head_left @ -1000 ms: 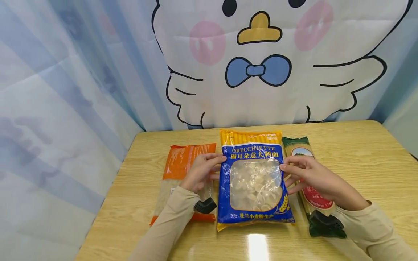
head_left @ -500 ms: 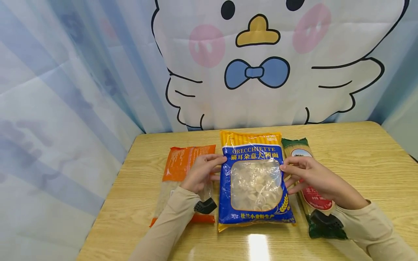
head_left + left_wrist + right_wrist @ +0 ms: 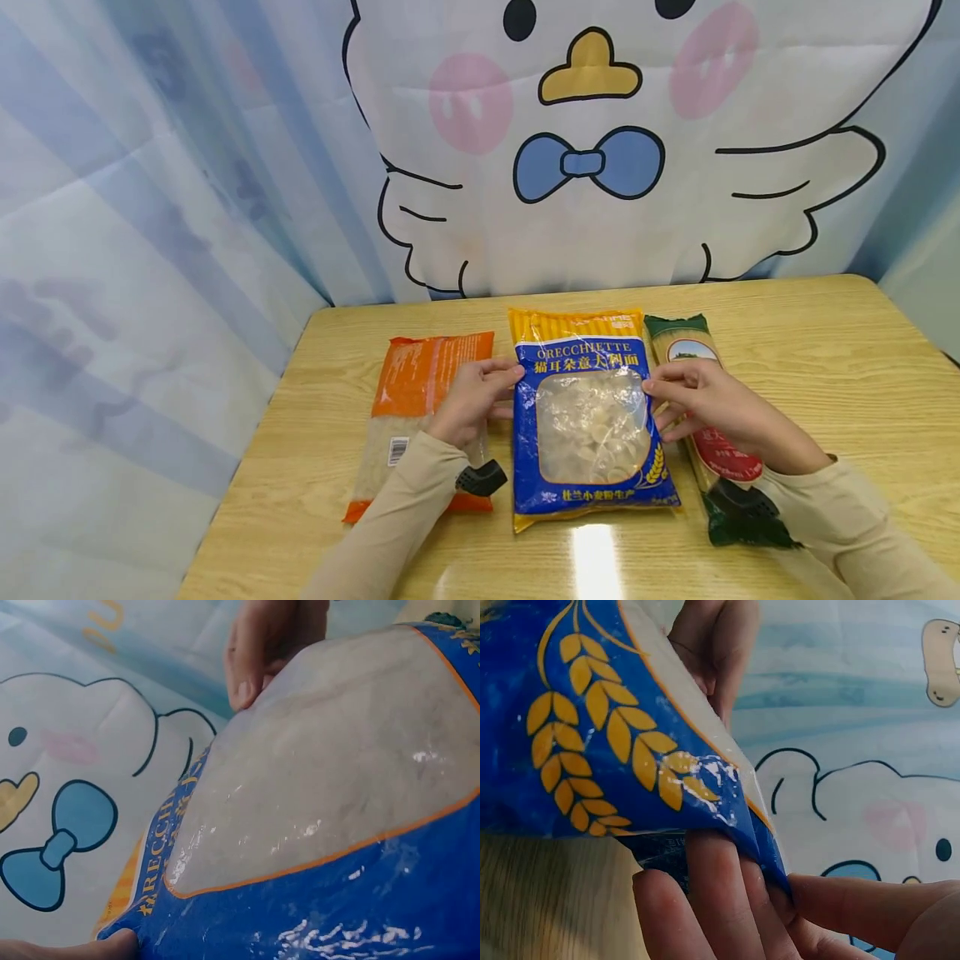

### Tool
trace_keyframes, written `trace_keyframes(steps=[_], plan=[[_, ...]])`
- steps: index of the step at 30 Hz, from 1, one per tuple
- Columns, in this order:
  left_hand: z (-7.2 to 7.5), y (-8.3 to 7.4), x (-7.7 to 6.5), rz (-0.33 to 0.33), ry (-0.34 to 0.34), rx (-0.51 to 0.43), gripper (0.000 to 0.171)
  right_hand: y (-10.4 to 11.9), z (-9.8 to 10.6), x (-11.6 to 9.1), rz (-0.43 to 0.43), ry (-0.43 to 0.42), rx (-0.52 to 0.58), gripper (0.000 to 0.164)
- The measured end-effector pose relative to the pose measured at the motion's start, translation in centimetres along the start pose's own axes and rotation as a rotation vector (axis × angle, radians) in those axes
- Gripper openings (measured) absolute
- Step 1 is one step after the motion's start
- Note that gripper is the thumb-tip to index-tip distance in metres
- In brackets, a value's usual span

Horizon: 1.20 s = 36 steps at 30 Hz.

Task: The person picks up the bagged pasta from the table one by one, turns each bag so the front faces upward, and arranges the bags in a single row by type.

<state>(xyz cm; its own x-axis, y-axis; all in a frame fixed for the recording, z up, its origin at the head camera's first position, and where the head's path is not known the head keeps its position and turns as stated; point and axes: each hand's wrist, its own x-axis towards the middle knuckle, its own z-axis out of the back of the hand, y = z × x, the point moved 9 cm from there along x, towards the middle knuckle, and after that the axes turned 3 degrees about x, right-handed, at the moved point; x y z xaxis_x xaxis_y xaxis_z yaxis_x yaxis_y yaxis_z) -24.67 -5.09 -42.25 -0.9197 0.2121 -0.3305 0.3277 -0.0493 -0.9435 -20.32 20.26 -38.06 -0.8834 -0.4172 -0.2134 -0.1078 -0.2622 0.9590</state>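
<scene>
A blue and yellow bag of orecchiette pasta (image 3: 592, 425) stands between my two hands in the head view, its clear window showing the pasta shells. My left hand (image 3: 476, 398) pinches its left edge, thumb on the front. On the opposite edge my right hand (image 3: 705, 404) grips with the thumb in front and fingers behind. The right wrist view shows the right fingers (image 3: 716, 892) curled under the blue edge, close to a printed wheat ear. In the left wrist view the left thumb (image 3: 120, 943) lies on the bag's edge at the bottom left.
An orange-topped clear bag with a barcode (image 3: 397, 392) lies left of the pasta, partly behind the left arm. On the right, a green and red spaghetti packet (image 3: 723, 454) lies partly under the right hand. A wooden table (image 3: 847, 350) carries everything; a cartoon curtain (image 3: 480, 225) hangs behind.
The orecchiette bag's top edge sits a little lower and its left side has shifted slightly right, with the left hand moving along. The right hand stays nearly in place.
</scene>
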Motion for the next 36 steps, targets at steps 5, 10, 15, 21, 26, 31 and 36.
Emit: trace_keyframes(steps=[5,10,15,21,26,31,36], plan=[[-0.2,0.4,0.3,0.02,-0.03,0.005,0.036,-0.4,0.3,0.3,-0.011,-0.023,-0.018,0.032],[-0.2,0.5,0.4,0.033,-0.05,-0.002,0.038,-0.4,0.8,0.8,-0.019,-0.053,-0.061,0.032],[-0.3,0.6,0.3,0.031,-0.041,0.02,0.039,-0.6,1.2,1.4,-0.041,-0.068,-0.092,0.032],[-0.4,0.7,0.2,0.005,-0.003,0.075,0.037,-1.2,2.0,1.9,-0.013,-0.128,-0.23,0.032],[-0.5,0.4,0.1,-0.031,0.014,0.078,0.037,-0.3,3.1,1.5,0.072,-0.207,-0.422,0.025],[0.2,-0.1,0.0,-0.034,-0.009,0.082,0.036,1.2,3.5,1.0,0.12,-0.258,-0.508,0.025],[0.9,-0.4,-0.3,-0.032,-0.006,0.089,0.038,1.7,3.0,1.2,0.109,-0.246,-0.493,0.025]])
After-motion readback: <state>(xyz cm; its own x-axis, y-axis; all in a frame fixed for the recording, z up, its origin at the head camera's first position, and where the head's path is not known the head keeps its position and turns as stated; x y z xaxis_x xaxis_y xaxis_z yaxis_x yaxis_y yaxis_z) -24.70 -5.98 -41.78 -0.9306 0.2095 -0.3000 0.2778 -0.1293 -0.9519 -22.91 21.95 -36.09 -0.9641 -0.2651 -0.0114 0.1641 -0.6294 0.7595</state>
